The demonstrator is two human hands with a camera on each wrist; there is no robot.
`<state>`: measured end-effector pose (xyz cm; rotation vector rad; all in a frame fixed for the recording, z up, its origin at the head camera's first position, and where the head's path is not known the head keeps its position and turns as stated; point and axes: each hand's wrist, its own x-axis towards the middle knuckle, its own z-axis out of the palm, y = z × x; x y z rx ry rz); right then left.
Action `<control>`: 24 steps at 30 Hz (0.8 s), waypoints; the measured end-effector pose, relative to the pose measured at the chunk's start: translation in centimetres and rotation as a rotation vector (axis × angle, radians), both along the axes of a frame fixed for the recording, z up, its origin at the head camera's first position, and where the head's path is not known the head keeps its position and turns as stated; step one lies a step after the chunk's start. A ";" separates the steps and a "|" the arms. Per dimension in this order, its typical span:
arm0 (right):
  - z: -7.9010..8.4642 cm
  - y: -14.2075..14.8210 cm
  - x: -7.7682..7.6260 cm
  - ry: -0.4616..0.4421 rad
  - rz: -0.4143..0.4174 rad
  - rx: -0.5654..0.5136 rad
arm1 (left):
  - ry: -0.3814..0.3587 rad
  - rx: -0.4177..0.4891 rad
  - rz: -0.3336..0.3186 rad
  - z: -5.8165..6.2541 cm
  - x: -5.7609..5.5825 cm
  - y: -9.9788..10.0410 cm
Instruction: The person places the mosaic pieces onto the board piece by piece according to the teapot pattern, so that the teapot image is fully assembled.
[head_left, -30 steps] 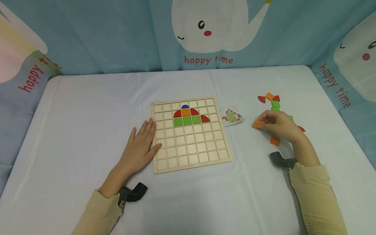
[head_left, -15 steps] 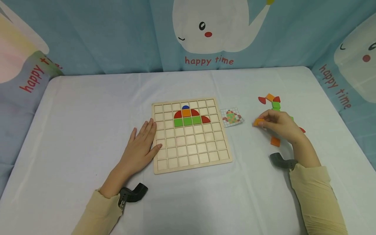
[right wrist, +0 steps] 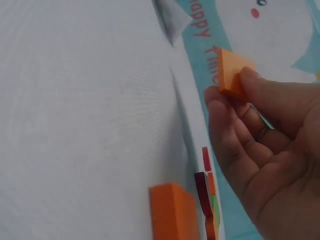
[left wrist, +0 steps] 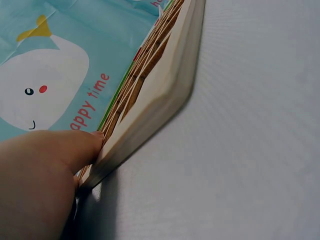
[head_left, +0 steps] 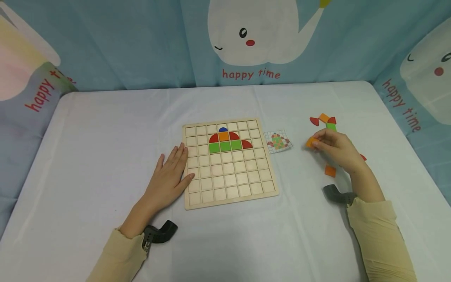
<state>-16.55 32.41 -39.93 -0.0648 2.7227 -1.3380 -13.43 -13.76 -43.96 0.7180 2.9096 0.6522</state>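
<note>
My right hand (head_left: pixel 332 149) pinches an orange square tile (right wrist: pixel 234 75) between thumb and fingertips, held above the table in the right wrist view. Flat beside the left edge of the wooden grid board (head_left: pixel 230 203) lies my left hand (head_left: pixel 165 176), fingers straight. Its thumb (left wrist: pixel 82 147) touches the board's rim in the left wrist view. Toward the board's far side sit a blue piece (head_left: pixel 223 129), an orange square (head_left: pixel 223 136), a row of green squares (head_left: pixel 225 146) and red rounded pieces (head_left: pixel 247 144).
Right of the board lies a pattern card (head_left: pixel 278 141). Loose tiles surround my right hand: an orange square (head_left: pixel 330 171) nearer me, and a red piece (head_left: pixel 314 121), another orange tile (head_left: pixel 324 117) and a green tile (head_left: pixel 331 126) farther off. A patterned blue curtain (head_left: pixel 141 43) borders the table.
My right hand has lifted the orange tile slightly and shifted it a little away from me. My left hand stays in place on the board's edge.
</note>
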 end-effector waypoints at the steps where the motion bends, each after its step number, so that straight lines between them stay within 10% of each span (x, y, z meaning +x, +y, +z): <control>1: 0.2 -0.1 0.0 0.002 -0.009 0.000 | -0.001 0.002 0.000 0.0 0.0 0.0; 24: 3.3 -6.3 -0.7 0.154 0.148 -0.168 | -0.012 -0.019 0.004 0.5 0.2 -0.1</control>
